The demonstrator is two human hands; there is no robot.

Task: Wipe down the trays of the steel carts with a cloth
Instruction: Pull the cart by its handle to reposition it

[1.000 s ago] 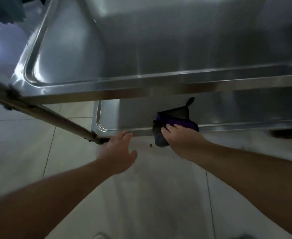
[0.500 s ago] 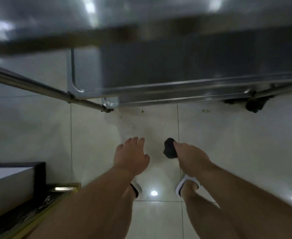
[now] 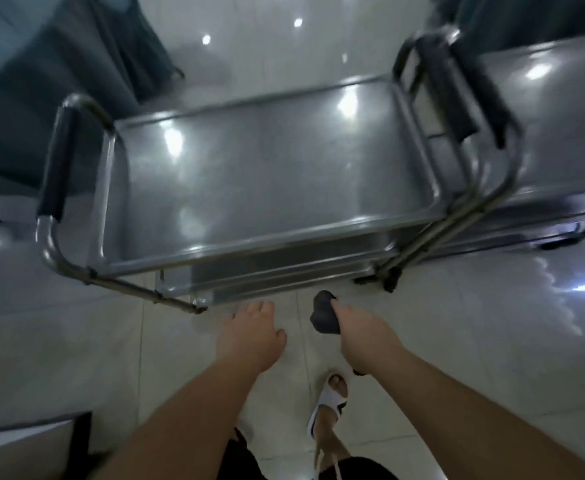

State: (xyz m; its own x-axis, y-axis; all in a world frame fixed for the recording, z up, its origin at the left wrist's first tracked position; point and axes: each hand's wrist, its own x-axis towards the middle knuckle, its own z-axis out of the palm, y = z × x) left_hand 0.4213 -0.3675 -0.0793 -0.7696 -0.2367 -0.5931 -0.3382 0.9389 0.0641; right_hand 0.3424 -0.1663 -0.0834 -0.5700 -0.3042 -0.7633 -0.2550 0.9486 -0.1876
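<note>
Right hand grips the balled dark cloth in the air, just short of the near cart's lower trays; left hand is empty, fingers loosely spread. No tray is being wiped now. Top tray looks shiny but its state is unclear; second cart at right probably still pending.

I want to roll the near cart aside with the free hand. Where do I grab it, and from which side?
Probably take the black padded grip on the cart's left-end handle bar. It stands clear of the top tray, so the empty left hand can wrap it from the outer left side. The right hand is bunched round the cloth.
</note>
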